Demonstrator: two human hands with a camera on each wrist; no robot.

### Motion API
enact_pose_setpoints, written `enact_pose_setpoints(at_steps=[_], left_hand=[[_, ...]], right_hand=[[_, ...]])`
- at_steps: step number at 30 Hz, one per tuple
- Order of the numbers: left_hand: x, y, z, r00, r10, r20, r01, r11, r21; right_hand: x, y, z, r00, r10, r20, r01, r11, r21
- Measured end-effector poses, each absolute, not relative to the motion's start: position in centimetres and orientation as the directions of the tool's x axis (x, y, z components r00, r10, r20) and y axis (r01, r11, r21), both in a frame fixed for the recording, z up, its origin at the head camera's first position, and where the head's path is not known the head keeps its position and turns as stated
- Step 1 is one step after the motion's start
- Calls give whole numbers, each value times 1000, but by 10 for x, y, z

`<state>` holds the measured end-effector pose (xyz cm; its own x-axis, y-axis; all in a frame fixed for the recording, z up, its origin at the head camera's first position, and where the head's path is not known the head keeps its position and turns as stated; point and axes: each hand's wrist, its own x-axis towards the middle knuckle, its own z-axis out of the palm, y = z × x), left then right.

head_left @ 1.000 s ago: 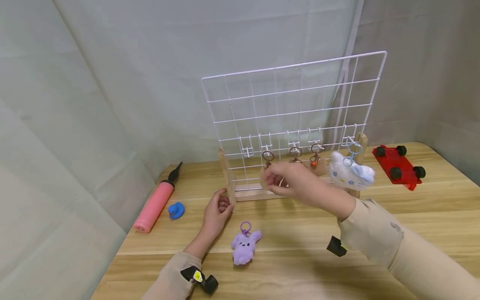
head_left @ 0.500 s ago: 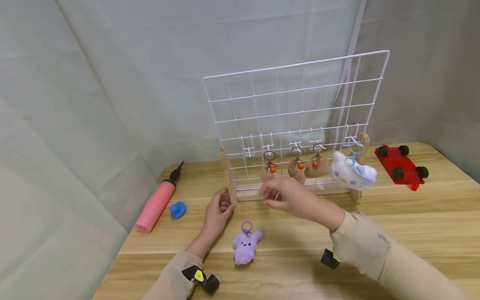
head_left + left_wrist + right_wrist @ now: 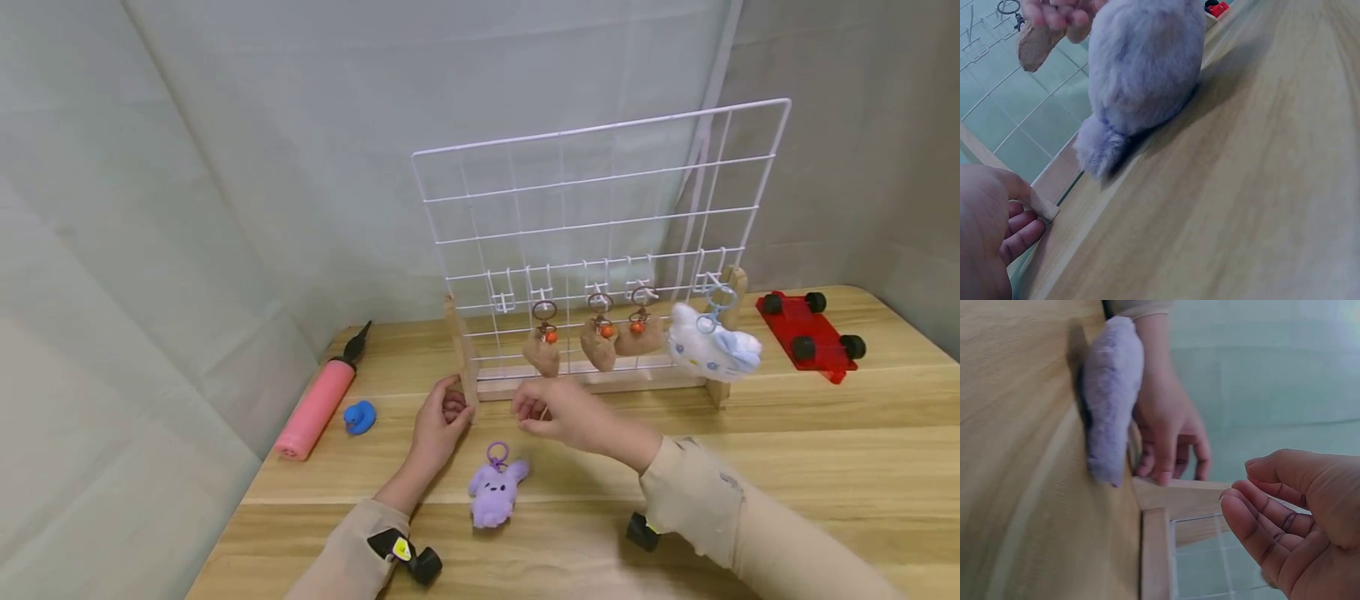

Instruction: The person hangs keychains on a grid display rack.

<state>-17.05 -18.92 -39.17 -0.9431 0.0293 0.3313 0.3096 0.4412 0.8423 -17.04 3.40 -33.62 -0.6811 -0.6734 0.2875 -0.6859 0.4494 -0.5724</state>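
Note:
A white wire grid rack [image 3: 615, 172] stands in wooden feet. My left hand [image 3: 438, 429] holds its left wooden post [image 3: 462, 354] near the bottom, thumb against the wood. Several small white hooks sit on the grid. From them hang three brown plush keychains [image 3: 542, 350] with orange beads, and a white cat-head plush keychain [image 3: 708, 346] on a blue ring. Just in front of the rack's base, my right hand [image 3: 566, 412] hovers with loosely bent fingers and nothing in them. Between the forearms a purple plush keychain [image 3: 492, 498] lies on the table, its ring toward the rack.
To the left lie a pink hand pump [image 3: 317, 408] with a black nozzle and a blue rubber duck [image 3: 360, 417]. A red toy car chassis [image 3: 806, 333] with black wheels rests at the back right. Pale cloth [image 3: 315, 150] hangs behind the wooden table [image 3: 825, 467].
My right hand has come down and slightly left from the leftmost brown plush keychain, which now hangs in full sight. The left hand has stayed at the post.

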Motion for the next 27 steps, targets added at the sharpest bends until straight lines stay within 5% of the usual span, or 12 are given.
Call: enact_pose_setpoints(at_steps=[27], left_hand=[[-171,-189,-394,-938,31,345,322,442,837]], right_hand=[[-196,1,-384,-647,-754,112,-650,469,-598]])
